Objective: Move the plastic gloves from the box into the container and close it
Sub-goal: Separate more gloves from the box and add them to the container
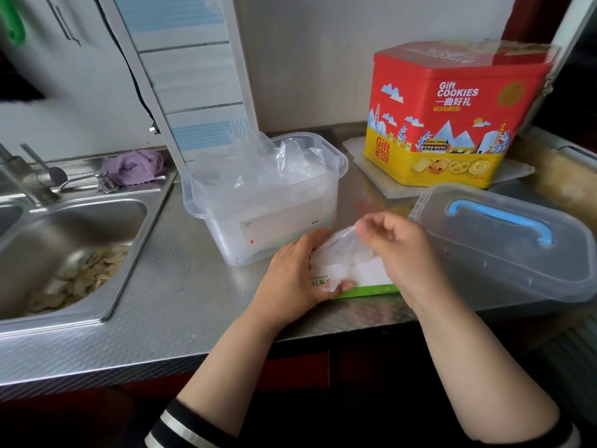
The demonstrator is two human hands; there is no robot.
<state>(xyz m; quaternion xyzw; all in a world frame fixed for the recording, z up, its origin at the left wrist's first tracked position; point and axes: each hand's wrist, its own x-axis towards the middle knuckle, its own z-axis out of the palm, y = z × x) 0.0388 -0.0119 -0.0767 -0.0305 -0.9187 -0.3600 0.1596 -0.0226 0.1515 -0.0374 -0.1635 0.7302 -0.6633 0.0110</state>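
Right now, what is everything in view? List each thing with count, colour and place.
container: 1, clear, counter centre, gloves inside
lid: 1, clear, blue handle, counter right
glove box: 1, white and green, counter front
plastic glove: 1, clear, being drawn from box
cookie tin: 1, red and yellow, back right
cloth: 1, purple, behind sink
sink: 1, steel, left
left hand: holds box
right hand: pinches glove

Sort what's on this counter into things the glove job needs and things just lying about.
Job: glove box, plastic gloves, clear container, its lid, left hand, right hand.
Lying about: cookie tin, purple cloth, sink, tap.
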